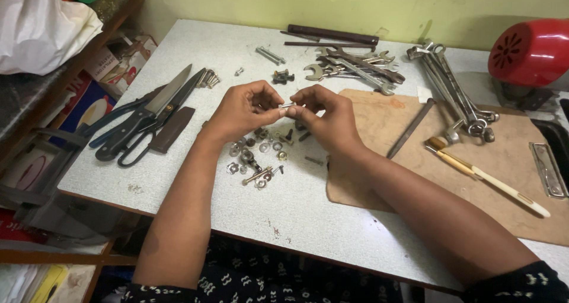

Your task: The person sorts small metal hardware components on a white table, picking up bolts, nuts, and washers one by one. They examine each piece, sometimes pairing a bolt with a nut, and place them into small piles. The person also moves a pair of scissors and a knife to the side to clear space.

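Above scattered nuts [256,158], left hand [242,110] and right hand [325,114] pinch a bolt [287,106].

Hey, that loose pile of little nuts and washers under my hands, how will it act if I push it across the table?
The nuts and washers would likely scatter rather than slide together, since they lie loose and apart. The round washers may roll or skid on the smooth table. Each looks small and light, so picking one up probably needs a fingertip pinch like the one both hands now use.

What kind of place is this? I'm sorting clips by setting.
Probably a small workshop or repair bench: a pile of steel open-ended spanners, loose nuts, bolts and washers on the speckled grey table, and large black-handled shears. Both hands hold a small metal bolt.
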